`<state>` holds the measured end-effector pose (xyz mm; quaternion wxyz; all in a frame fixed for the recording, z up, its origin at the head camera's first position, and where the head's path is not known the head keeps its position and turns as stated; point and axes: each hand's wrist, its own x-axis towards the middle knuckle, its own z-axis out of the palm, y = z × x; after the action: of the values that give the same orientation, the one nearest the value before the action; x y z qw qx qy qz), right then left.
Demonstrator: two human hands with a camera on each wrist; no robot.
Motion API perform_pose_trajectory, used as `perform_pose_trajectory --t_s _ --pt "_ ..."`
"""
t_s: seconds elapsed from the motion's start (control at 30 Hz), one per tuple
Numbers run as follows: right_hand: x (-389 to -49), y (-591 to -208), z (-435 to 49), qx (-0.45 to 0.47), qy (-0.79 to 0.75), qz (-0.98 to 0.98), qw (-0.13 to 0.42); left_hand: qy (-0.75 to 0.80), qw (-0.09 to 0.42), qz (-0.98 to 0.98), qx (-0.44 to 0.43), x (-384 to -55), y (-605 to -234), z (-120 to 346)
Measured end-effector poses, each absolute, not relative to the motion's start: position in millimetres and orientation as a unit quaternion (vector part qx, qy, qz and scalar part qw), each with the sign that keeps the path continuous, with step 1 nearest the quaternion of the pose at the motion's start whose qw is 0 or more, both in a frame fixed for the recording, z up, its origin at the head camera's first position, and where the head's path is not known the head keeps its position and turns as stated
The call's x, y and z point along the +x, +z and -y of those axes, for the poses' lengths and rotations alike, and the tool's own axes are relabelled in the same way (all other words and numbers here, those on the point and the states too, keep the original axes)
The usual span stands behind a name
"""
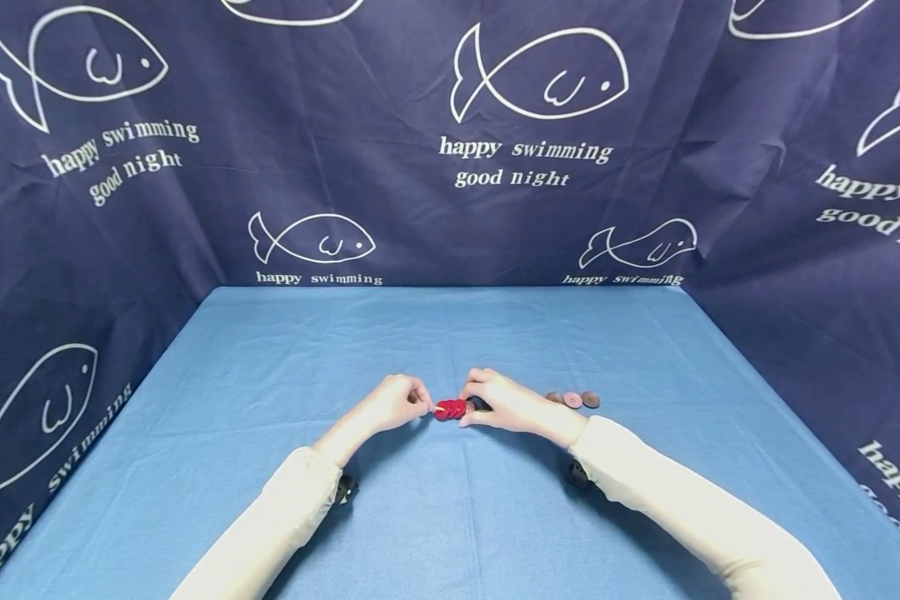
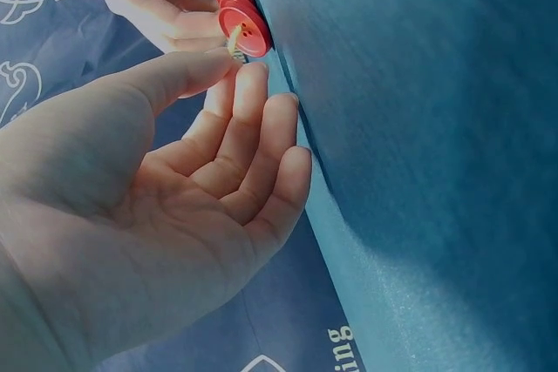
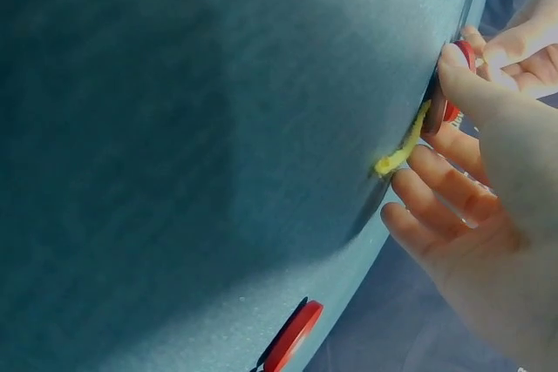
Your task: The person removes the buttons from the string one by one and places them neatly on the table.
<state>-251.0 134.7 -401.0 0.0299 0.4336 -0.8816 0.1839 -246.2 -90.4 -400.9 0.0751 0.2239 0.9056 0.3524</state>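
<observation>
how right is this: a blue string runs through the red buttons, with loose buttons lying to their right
The string is yellow, not blue, as the left wrist view shows. It does run through the red buttons, with loose buttons lying to their right.

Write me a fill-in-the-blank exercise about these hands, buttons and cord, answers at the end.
The left hand pinches a ____ cord.
The button nearest the left hand is coloured ____.
In the head view, ____ loose buttons show right of the right hand.
The cloth covering the table is coloured ____.
Missing words: yellow; red; three; blue.
</observation>
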Motion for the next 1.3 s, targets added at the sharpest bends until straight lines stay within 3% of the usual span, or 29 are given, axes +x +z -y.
perform_pose_trajectory --t_s 0.83,1.3 --pt "-252.7 -396.0 -136.6 0.432 0.178 0.884 0.032 0.352 0.071 -0.905 0.227 -248.9 -403.5 92.4" --pt "-252.7 -394.1 -140.9 0.436 0.202 0.877 0.002 0.351 0.079 -0.905 0.226 -249.8 -403.6 92.4"
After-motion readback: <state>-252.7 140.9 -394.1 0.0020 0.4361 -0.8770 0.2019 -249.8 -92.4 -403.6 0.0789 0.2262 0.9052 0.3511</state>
